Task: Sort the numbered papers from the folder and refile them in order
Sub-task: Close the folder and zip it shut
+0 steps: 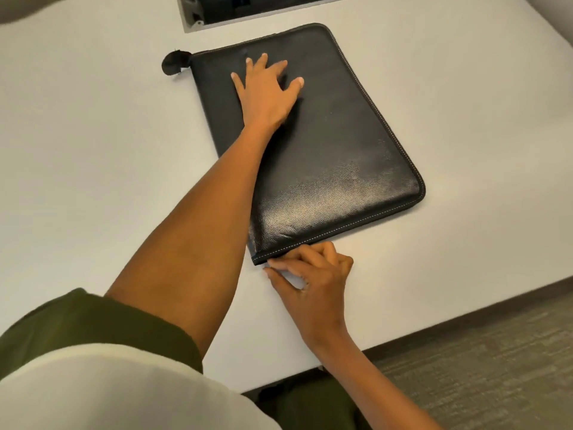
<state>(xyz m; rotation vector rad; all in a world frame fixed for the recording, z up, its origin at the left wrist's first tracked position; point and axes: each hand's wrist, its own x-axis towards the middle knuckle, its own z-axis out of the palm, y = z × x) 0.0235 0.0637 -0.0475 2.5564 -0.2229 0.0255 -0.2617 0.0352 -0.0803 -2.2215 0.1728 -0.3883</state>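
Observation:
A black leather zip folder lies closed on the white table, its long side running from near to far. My left hand presses flat on the far part of its cover, fingers spread. At the folder's near left corner my right hand has its fingers curled and pinches something small at the zipper edge, which the fingers hide. No papers are visible.
A black zipper tab or strap sticks out at the folder's far left corner. A recessed cable box sits in the table at the back. The table's near edge runs diagonally at the right, with grey carpet below.

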